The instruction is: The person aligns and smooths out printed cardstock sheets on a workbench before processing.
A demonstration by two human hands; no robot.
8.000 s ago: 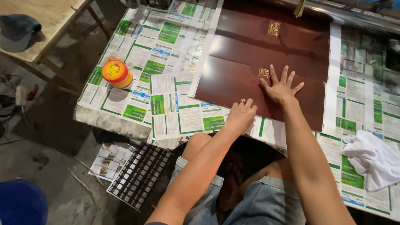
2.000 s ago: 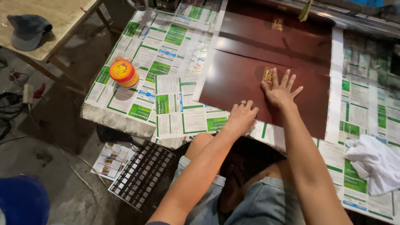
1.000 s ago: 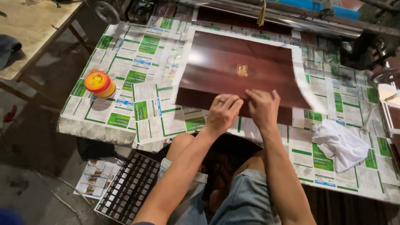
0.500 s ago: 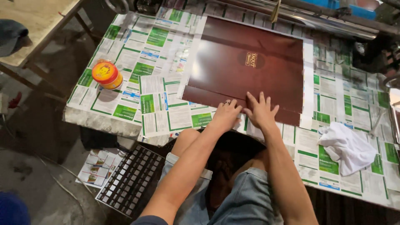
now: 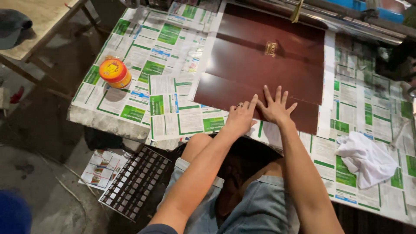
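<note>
A large dark maroon cover sheet [image 5: 264,65] with a small gold emblem [image 5: 270,48] lies flat on a table covered in green-and-white newspaper [image 5: 149,65]. My left hand [image 5: 241,116] rests palm down at the sheet's near edge, a ring on one finger. Right beside it, my right hand [image 5: 274,106] presses flat on the sheet with its fingers spread. Neither hand holds anything. The two hands touch at the thumbs' side.
An orange and yellow round tin [image 5: 115,73] stands at the table's left. A crumpled white cloth [image 5: 366,158] lies at the right. A dark grid-shaped rack [image 5: 136,182] and paper lie on the floor. A wooden bench [image 5: 30,26] with a grey cap [image 5: 13,27] is far left.
Over the earlier frames both hands slid along the maroon sheet and came together at its near edge. In the last half second they stay there, fingers spreading slightly.
</note>
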